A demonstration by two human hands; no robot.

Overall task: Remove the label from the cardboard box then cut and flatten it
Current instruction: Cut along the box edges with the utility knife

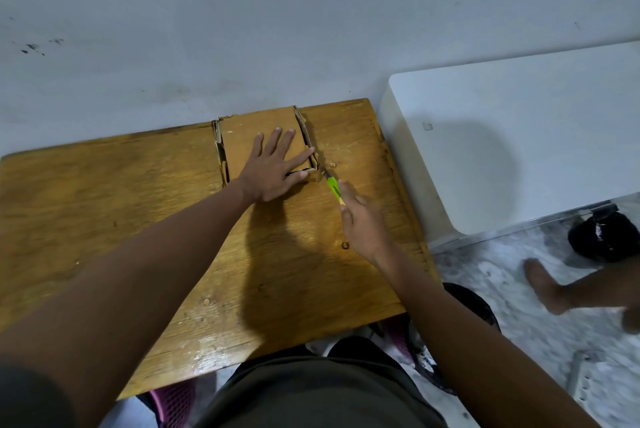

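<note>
On the far edge of the wooden table (138, 205), against the grey wall (242, 29), lies the cardboard box (242, 140), its side flaps standing up. Flat on top of it presses the left hand (273, 171), fingers straight and spread. Just beside the box's near right corner, the right hand (360, 223) grips a green utility knife (333, 187); its blade seems to touch that corner, though blur hides contact.

Bare desk (104, 205) left of box (242, 136)
</note>
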